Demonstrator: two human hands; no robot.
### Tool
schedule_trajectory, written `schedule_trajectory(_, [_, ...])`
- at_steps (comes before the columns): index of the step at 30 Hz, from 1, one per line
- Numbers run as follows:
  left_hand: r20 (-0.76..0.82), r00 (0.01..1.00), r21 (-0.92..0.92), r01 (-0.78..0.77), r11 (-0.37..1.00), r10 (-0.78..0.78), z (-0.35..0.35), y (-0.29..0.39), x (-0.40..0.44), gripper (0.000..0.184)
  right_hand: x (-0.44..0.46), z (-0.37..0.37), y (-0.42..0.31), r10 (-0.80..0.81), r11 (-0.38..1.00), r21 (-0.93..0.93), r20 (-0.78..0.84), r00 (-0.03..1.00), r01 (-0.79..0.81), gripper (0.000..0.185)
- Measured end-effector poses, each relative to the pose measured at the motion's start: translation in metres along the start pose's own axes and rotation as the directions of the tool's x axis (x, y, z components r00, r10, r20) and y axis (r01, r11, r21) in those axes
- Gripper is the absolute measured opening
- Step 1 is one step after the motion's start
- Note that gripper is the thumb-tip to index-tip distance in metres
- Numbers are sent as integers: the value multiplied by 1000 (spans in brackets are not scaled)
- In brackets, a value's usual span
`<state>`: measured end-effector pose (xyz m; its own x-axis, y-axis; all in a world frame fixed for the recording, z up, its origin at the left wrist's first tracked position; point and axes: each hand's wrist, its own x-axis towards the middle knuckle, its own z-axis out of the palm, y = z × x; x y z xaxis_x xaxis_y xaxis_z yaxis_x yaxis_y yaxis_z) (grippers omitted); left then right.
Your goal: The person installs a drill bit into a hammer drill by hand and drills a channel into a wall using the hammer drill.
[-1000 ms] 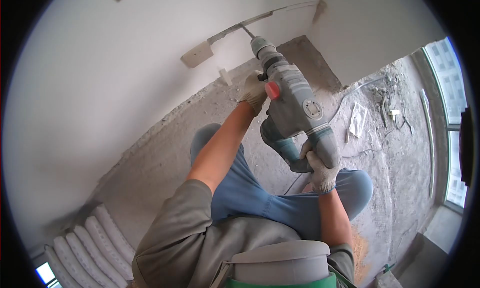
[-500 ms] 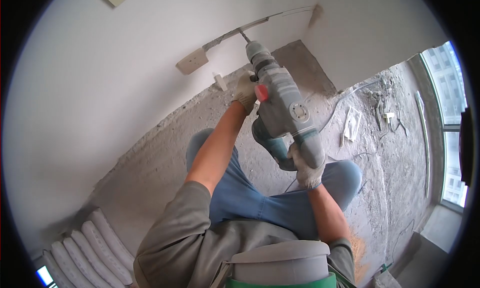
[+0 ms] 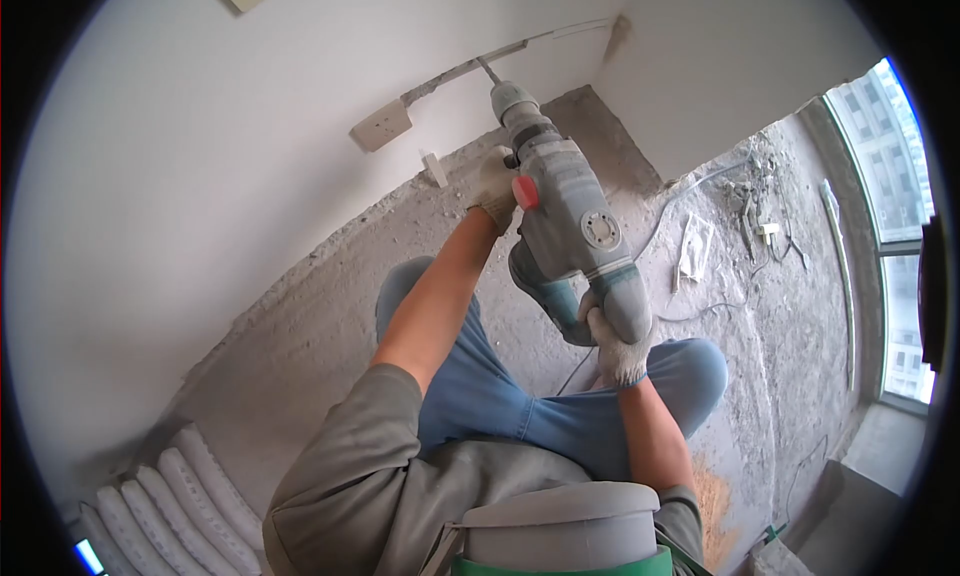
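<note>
A dusty grey and green rotary hammer drill (image 3: pixel 570 196) points up and away from me, its bit (image 3: pixel 488 72) at the narrow groove (image 3: pixel 455 74) cut along the white wall. My gloved left hand (image 3: pixel 493 188) is closed at the front of the tool, by the side handle; the tool body partly hides its fingers. Around the rear handle is my gloved right hand (image 3: pixel 616 348). Left of the bit, a socket plate (image 3: pixel 382 127) sits on the wall at the groove's end. Whether the bit tip is inside the groove is hard to tell.
A small white block (image 3: pixel 434 170) stands at the wall's foot. Cables (image 3: pixel 765 246), a plastic bag (image 3: pixel 694 248) and rubble lie on the rough floor to the right, near the window (image 3: pixel 885 156). Long white sacks (image 3: pixel 200 486) are stacked at lower left.
The view has shifted slightly, so the wall and window appear a little further left. Both hands keep their hold on the drill, whose bit stays at the groove.
</note>
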<state>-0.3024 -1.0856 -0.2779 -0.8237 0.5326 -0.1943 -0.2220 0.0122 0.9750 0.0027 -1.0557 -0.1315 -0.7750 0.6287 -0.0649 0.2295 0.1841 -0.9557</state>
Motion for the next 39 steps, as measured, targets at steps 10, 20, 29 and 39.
schedule_trajectory(10, [-56,997,207,58,977,-47,4,87,-45,30,20,10,17,-25,997,70,22,999,23,12])
schedule_trajectory(20, [11,991,-153,130,980,-130,11,8,4,31,6,-2,-16,-22,985,171,6,1000,21,8])
schedule_trajectory(29, [-63,998,211,-12,977,26,7,40,-4,40,26,5,13,-33,978,205,29,999,26,9])
schedule_trajectory(39, [-80,983,-250,138,958,-162,21,18,-6,29,15,-11,-15,-8,966,257,5,1000,6,8])
